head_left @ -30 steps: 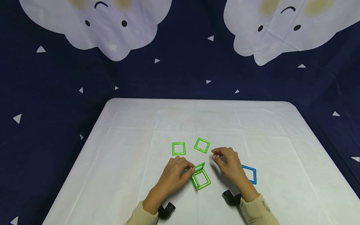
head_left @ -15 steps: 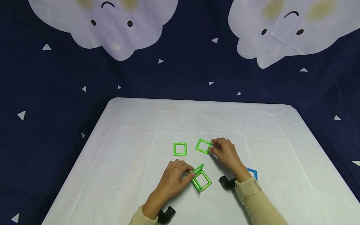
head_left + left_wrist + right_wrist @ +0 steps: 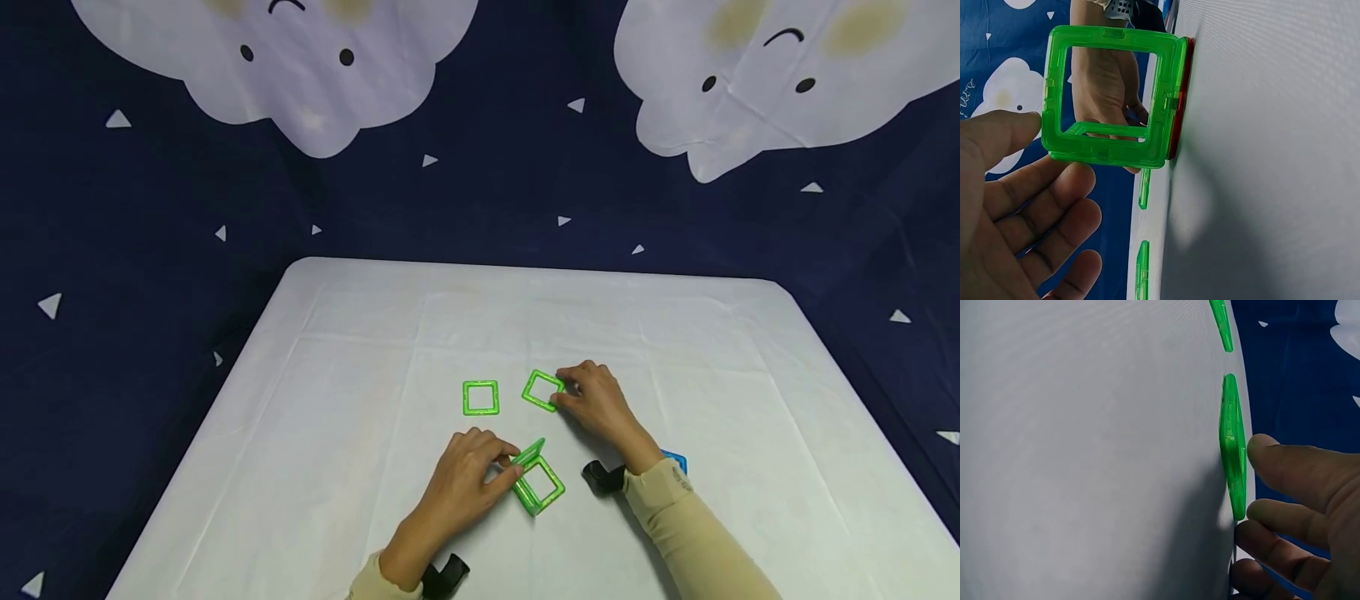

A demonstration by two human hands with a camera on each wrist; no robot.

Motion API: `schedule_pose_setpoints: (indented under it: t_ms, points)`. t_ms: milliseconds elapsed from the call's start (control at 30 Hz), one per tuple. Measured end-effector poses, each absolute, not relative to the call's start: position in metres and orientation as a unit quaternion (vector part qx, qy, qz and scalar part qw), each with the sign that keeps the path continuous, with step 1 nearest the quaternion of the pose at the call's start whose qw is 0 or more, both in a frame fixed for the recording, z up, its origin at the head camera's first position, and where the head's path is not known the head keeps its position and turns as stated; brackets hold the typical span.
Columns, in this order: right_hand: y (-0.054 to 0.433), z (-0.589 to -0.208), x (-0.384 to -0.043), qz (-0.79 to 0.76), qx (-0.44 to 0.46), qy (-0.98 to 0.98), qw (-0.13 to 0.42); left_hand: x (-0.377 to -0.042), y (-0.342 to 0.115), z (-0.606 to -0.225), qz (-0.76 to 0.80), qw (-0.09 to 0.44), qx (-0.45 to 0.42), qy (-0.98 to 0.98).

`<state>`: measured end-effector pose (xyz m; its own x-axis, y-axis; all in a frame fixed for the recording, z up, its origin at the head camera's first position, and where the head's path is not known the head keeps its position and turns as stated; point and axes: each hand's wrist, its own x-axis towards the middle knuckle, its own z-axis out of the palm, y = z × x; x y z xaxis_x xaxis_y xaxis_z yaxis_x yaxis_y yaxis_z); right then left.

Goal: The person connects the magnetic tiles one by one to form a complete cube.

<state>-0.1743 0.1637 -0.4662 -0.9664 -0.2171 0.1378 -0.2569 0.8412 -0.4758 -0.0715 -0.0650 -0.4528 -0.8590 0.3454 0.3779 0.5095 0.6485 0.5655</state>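
- Pinching a green assembly (image 3: 527, 498) just to its right was the left grip (image 3: 471, 471).
- The right grip (image 3: 596, 402) pinched a flat green square (image 3: 1233, 447); a second square (image 3: 481, 411) lay on the surface (image 3: 375, 375) beyond the left grip.

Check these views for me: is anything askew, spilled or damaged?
No spill or damage shows. Only the green square at the right hand looks askew, turned at an angle while the other loose square lies straighter on the table.
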Motion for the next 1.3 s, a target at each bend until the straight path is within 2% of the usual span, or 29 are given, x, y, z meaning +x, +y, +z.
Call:
schedule_pose_setpoints:
  t_ms: [533,1133,1300]
  points:
    - [0.1673,-0.4696,-0.1722,0.267,0.131,-0.954,0.024,-0.0675,-0.0654,-0.4542,-0.350,0.121,-0.243,-0.897]
    - [0.1695,-0.4702,-0.1719,0.358,0.071,-0.931,-0.017,-0.0691,-0.0675,-0.4558,-0.354,0.144,-0.261,-0.886]
    - [0.1690,-0.4708,-0.1728,0.361,0.070,-0.930,-0.009,-0.0692,-0.0684,-0.4562,-0.356,0.142,-0.261,-0.886]
